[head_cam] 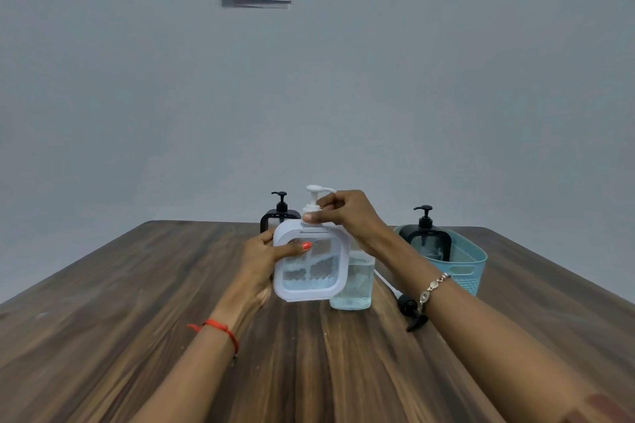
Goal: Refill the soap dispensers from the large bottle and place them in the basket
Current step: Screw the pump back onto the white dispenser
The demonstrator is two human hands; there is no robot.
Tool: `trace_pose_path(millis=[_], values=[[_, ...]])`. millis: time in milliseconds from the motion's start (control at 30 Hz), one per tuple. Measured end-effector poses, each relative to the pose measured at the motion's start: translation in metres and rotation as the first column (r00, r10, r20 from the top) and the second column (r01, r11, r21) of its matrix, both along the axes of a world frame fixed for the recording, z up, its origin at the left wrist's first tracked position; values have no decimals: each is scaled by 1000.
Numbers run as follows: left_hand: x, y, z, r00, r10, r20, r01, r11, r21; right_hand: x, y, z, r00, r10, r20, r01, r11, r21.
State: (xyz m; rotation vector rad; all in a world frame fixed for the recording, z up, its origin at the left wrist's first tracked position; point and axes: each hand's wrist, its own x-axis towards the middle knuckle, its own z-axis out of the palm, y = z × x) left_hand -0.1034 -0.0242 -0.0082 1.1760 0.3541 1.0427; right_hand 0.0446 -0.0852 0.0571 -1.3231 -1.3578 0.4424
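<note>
While the left hand, a little left of the frame centre, grips the white dispenser by its side, with fingers curled behind it and the thumb pressed on the clear front, a slip is possible if soap has wet the plastic. I cannot tell whether its base touches the wooden table. Behind it, partly hidden, stands a black dispenser. At the centre, the right hand pinches the white pump collar between thumb and fingertips. If the collar sits crooked on the thread, liquid could leak later in the basket. Just behind and right of the white dispenser stands the large bottle, apparently without its cap. The right forearm passes close by it, so a careless move could tip it and spill. A loose black pump lies near that wrist. At the right, the teal basket already holds a second black dispenser.
</note>
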Motion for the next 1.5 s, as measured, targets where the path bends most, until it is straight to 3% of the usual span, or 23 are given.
trace_pose_path(millis=[100,200,267,433,500,700,900,1200,1300,1500], values=[[3,-1,-1,1000,19,-12,-19,1000,12,-1,3,-7,998,-41,51,40,999,19],[4,-2,-2,1000,8,-5,-8,1000,-1,1,-6,-3,988,153,29,-148,979,-142],[4,-2,-3,1000,-1,-10,1,1000,-5,6,-8,0,979,203,13,-199,967,-158],[10,-7,-3,998,54,-19,-53,998,22,-8,2,-13,963,-251,94,250,968,21],[12,-9,-2,998,59,-8,-58,998,20,-11,5,-16,940,-315,133,300,946,121],[7,-7,-1,999,44,-11,-44,999,12,8,-9,1,993,97,61,-91,991,-99],[17,-13,-4,994,113,-1,-113,994,1,-4,-8,-7,982,-188,-10,188,982,-16],[31,-29,-5,982,191,-6,-191,982,-5,-12,-16,-12,936,-352,-7,351,933,82],[32,-29,-5,978,208,-25,-207,978,34,-5,-21,-11,940,-340,8,339,938,69],[35,-35,1,989,143,-31,-140,987,80,18,-40,-5,992,-122,-43,124,991,48]])
